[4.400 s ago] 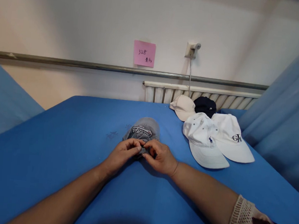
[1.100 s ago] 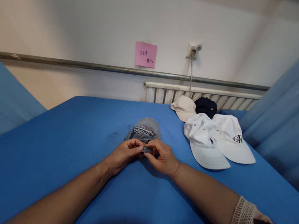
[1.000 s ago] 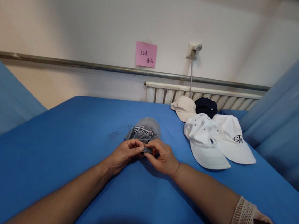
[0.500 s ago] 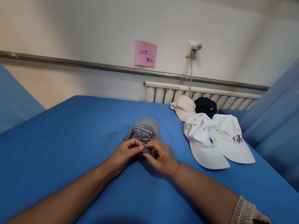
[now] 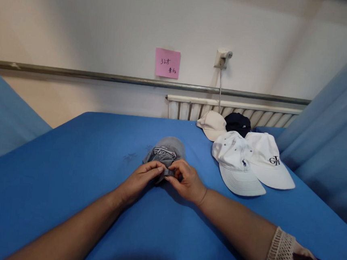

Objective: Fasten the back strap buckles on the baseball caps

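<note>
A grey baseball cap (image 5: 169, 148) with white lettering lies on the blue-covered table (image 5: 98, 152), its brim pointing away from me. At its near edge, the back strap (image 5: 168, 172) stretches between my two hands. My left hand (image 5: 140, 180) pinches the strap's left part between thumb and fingers. From the other side, my right hand (image 5: 188, 182) closes thumb and forefinger on the strap's right part. The fingertips are a short way apart, with a bit of strap showing between them. The back of the cap is partly hidden by my fingers.
To the right lie a white cap with a small horse logo (image 5: 236, 161), a white cap with dark letters (image 5: 269, 160), a cream cap (image 5: 213, 124) and a navy cap (image 5: 237, 123). Blue curtains (image 5: 334, 132) hang at both sides. A radiator (image 5: 193, 109) stands behind.
My left fingertips have drawn slightly left, away from the right ones, so more of the strap shows between them. The other caps stay where they were.
</note>
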Demonstrator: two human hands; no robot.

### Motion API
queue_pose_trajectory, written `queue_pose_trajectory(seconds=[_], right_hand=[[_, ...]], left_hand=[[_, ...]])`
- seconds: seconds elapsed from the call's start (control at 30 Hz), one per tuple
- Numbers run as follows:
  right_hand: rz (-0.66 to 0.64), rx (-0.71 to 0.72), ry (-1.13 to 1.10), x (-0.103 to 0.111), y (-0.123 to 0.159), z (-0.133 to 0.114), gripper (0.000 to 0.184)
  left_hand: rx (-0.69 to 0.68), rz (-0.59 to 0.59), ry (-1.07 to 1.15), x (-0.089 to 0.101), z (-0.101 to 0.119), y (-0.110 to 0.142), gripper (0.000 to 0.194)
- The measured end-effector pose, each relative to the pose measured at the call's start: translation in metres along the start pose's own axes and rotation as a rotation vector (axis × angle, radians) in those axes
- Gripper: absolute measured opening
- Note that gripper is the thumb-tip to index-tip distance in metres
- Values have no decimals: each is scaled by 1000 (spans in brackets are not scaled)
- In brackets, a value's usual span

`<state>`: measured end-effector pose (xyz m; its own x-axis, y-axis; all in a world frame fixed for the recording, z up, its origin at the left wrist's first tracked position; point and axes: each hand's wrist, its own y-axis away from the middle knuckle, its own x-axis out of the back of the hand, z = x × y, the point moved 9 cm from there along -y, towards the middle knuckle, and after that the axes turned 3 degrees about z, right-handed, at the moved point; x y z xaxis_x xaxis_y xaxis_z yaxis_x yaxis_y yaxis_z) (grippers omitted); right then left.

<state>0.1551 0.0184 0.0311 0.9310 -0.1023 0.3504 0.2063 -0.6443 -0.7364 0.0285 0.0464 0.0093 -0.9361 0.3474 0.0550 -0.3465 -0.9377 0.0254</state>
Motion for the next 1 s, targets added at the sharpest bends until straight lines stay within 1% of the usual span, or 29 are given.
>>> queue_pose_trajectory(seconds=[0.2, 0.4, 0.5, 0.57, 0.63, 0.7, 0.77, 0.9, 1.0], right_hand=[[-27, -26, -4, -2, 0, 2, 14], [-31, -75, -27, 0, 1, 4, 21], [-65, -63, -39, -1, 2, -1, 18], [-65, -50, -44, 1, 2, -3, 18], [-46, -47, -51, 3, 2, -3, 18], [-25, -65, -64, 4, 2, -1, 19], [-19, -89, -85, 4, 2, 2, 18], [-38, -78, -97, 3, 2, 0, 14], [-24, -61, -95, 6, 1, -3, 14]], left_hand=[[29, 15, 4, -1, -1, 2, 25], [42, 2, 45, 0, -7, -1, 27], [33, -1, 55, 0, -8, -1, 26], [20, 9, 38, 1, -6, 0, 22], [-12, 5, 12, 0, -2, 1, 24], [-73, -11, -38, -2, 4, 3, 33], [-144, -2, -117, -3, 9, 4, 38], [-261, 79, -347, 1, 19, 6, 30], [-359, 94, -502, -1, 29, 9, 23]])
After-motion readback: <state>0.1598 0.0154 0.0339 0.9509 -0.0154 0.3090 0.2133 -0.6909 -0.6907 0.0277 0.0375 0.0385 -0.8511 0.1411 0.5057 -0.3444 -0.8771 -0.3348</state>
